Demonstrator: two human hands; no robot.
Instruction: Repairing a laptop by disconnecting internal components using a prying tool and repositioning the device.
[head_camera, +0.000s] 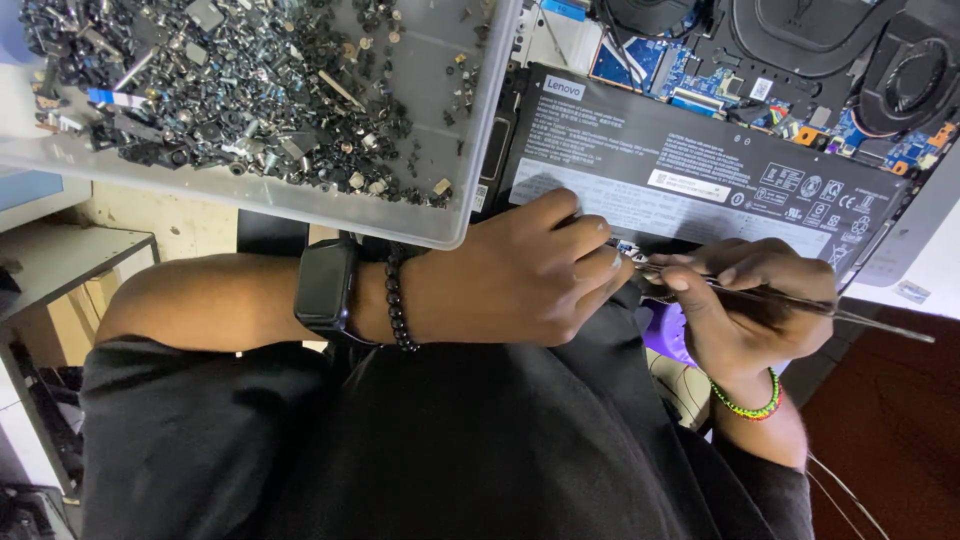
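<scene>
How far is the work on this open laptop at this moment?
Done: the bottom cover is off; the fans and board show. In hand: the right hand holds tweezers at the battery edge, with the left hand beside it. Left: the battery sits in place.

I read scene as evenly lit, moderately bright, diffuse light from above. Soft glare on clear plastic tray (300, 205) rim and on battery (690, 170) label. Black garment (450, 450) underexposed, folds barely resolved. I note mild shadow under left hand (520, 280). Wide-angle bending toward frame edges. Thin metal tool (800, 305) slightly motion-blurred. Centre sharp, lower corners dim.
</scene>
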